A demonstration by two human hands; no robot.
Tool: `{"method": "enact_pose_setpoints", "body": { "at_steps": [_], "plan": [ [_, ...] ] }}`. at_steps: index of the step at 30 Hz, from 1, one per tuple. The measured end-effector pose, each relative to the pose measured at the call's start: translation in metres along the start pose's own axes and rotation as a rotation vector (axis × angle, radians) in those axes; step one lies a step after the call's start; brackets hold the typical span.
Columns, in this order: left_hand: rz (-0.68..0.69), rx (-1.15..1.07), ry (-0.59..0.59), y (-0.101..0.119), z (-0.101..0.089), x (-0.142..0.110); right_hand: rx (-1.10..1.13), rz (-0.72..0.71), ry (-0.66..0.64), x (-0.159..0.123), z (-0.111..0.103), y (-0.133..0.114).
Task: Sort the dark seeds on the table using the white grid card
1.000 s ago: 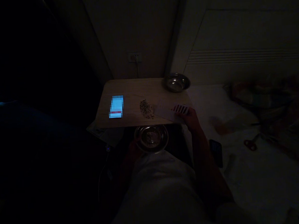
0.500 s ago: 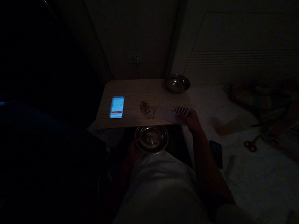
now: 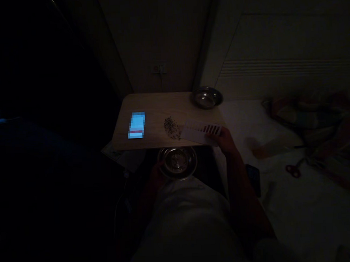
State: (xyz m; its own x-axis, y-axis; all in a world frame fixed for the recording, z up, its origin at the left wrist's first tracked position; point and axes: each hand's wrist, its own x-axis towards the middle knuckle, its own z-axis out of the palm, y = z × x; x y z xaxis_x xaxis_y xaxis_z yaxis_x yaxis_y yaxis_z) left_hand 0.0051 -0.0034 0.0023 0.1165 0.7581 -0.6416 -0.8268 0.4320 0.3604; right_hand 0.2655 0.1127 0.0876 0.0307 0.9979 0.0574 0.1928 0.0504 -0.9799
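Note:
The room is very dark. My right hand [image 3: 226, 140] grips a pale flat card with red stripes [image 3: 201, 131], its edge resting on the small wooden table [image 3: 161, 104] just right of a little heap of dark seeds [image 3: 171, 127]. My left hand [image 3: 155, 174] holds a steel bowl [image 3: 177, 161] with some seeds in it below the table's front edge, over my lap.
A lit phone [image 3: 137, 125] lies on the table's left part. A second steel bowl [image 3: 207, 97] sits at the back right corner. On the bed to the right lie a dark phone [image 3: 253, 178], red scissors [image 3: 293, 171] and crumpled cloth [image 3: 313, 114]. A wall socket [image 3: 159, 69] is behind.
The card in my right hand has shifted slightly left toward the seed heap. The bowl and my left hand have stayed put.

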Motion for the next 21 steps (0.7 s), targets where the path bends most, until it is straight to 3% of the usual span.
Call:
{"method": "enact_pose_setpoints", "body": {
  "at_steps": [9,17,21],
  "plan": [
    [0.011,-0.006,-0.091,0.0010,0.0065,-0.0058,0.018,0.025,0.028,-0.0015,-0.0030,-0.0021],
    [0.027,0.010,-0.023,-0.0009,0.0061,-0.0048,0.014,0.032,0.031,-0.0020,0.0006,-0.0014],
    [0.043,0.001,-0.044,-0.0020,0.0090,-0.0077,0.028,0.035,0.015,-0.0028,0.0010,-0.0027]
  ]
}}
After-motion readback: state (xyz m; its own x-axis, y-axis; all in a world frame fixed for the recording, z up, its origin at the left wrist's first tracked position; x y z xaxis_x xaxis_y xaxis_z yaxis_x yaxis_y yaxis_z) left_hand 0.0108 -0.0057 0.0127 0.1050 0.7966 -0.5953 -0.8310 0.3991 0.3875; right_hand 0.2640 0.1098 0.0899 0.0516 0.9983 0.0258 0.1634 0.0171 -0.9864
